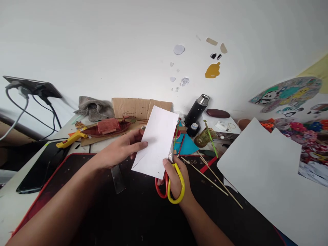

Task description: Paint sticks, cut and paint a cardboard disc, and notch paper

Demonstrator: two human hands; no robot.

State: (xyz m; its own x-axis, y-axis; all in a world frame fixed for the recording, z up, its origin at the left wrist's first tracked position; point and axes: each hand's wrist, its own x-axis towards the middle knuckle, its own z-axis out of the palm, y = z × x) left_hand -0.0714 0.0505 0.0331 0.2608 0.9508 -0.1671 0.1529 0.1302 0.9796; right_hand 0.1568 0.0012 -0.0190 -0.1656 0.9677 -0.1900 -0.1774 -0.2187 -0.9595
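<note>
A white sheet of paper [159, 140], tall and narrow, is tilted up in front of me, with a slanting line near its lower left corner. My left hand [124, 147] pinches its left edge, thumb on the front and fingers behind. In my right hand [179, 174] is a pair of scissors [180, 196] with one yellow and one red handle loop. The blades point away from me along the paper's right edge and are partly hidden by it. My right thumb also lies against the paper's lower right corner.
A black mat [123, 218] covers the desk. Wooden sticks [214, 182] and large white sheets [266, 171] lie at right. A clear ruler [118, 179], phone [36, 167], yellow glue gun [71, 139] and red model boat [107, 127] are at left. A black thermos [196, 111] stands behind.
</note>
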